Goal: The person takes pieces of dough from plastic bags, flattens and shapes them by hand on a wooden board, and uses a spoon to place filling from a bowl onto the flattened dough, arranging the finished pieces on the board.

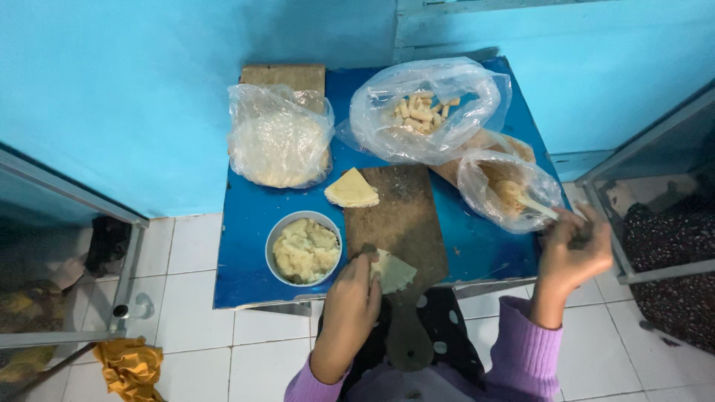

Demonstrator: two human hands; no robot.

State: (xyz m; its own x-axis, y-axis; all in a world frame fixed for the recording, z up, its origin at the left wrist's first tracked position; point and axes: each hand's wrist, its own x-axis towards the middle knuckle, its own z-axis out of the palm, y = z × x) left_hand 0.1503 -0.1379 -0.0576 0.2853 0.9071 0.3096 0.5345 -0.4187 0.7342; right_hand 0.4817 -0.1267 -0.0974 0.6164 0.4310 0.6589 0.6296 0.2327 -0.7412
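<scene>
1. The person sits at a small blue table point(253, 216), both purple sleeves reaching out over it from below.
2. The left hand point(350, 298) is curled around a folded piece of thin pale dough point(395, 272), thumb and fingers pinching its near corner so the piece rests at the lower end of the wooden board point(398, 216).
3. That dough piece lies right against the left hand and well away from the right one, with the board's width and a strip of bare table between them.
4. The right hand point(570, 249) is off at the table's right edge, fingers closed around something slim; it is blurred, so I take it to be the handle of the pale spoon point(532, 202) that pokes out of the nearest plastic bag point(506, 190), but I cannot be sure.
5. Just left of the left hand stands a round metal bowl point(304, 249) of lumpy yellowish mash, touching the board's left side or nearly so.
6. A second folded dough triangle point(351, 190) lies at the board's upper left corner, well apart from both hands.
7. Farther back sit a bag of stacked thin wrappers point(277, 138) and an open bag of small pale sticks point(421, 112).
8. On the tiled floor at lower left lies a crumpled yellow cloth point(130, 366).
</scene>
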